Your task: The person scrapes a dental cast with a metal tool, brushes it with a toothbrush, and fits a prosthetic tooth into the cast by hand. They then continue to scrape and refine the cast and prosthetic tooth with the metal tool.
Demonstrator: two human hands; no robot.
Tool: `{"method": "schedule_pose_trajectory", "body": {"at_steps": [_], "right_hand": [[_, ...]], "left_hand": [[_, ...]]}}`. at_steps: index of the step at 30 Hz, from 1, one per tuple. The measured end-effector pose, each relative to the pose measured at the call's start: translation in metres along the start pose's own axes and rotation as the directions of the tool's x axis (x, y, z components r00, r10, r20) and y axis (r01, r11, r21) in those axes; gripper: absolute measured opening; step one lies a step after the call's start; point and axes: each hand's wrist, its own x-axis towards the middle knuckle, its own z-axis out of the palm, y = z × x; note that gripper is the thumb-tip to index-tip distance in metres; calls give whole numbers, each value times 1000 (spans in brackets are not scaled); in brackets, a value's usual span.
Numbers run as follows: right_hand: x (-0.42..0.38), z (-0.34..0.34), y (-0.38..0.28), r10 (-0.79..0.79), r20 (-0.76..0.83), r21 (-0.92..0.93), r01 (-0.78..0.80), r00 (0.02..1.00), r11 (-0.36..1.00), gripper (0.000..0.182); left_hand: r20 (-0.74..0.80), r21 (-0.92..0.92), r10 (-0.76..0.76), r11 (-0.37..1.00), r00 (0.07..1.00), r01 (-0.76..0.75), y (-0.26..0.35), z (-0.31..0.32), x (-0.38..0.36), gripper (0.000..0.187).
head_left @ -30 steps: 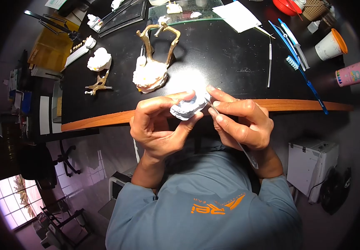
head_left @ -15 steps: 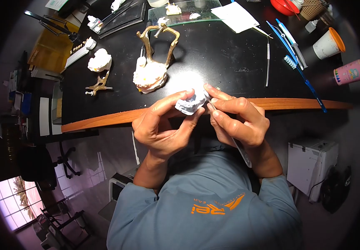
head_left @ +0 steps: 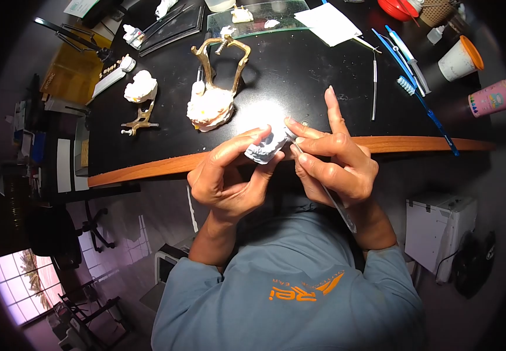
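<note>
Between the thumb and fingers of my left hand (head_left: 226, 169) is a small white dental cast (head_left: 260, 153), held just over the table's front edge. My right hand (head_left: 338, 164) pinches a slim hand tool (head_left: 339, 209) whose handle slants down toward my body. Its tip meets or nearly meets the cast's right side; glare and fingers hide the exact contact. One finger of this hand points up, away from the tool. Beyond my left hand, a larger plaster dental model (head_left: 211, 108) sits attached to a brass articulator frame (head_left: 242, 58).
A second plaster model (head_left: 140, 86) on a brass piece lies at left. A glass plate (head_left: 253, 23) and white paper sheets (head_left: 332, 23) are at the back. Rightward lie a blue toothbrush (head_left: 425, 111), an orange-rimmed cup (head_left: 460, 59) and a pink container (head_left: 493, 98). The table has a wooden edge (head_left: 159, 167).
One finger of my right hand has lifted from the others and now points upward. The cast has tilted slightly in my left hand; both grips otherwise stay the same.
</note>
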Motion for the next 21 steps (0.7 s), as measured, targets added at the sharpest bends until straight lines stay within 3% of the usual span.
{"method": "schedule_pose_trajectory", "body": {"at_steps": [13,21], "right_hand": [[1,3,4,1,-72,57,3,997,998,21],[2,-1,-1,43,-43,126,-37,998,991,29]], "left_hand": [[-16,-33,11,999,1000,-11,-3,0,-2,41],[19,41,44,998,999,-45,0,-2,3,39]]}}
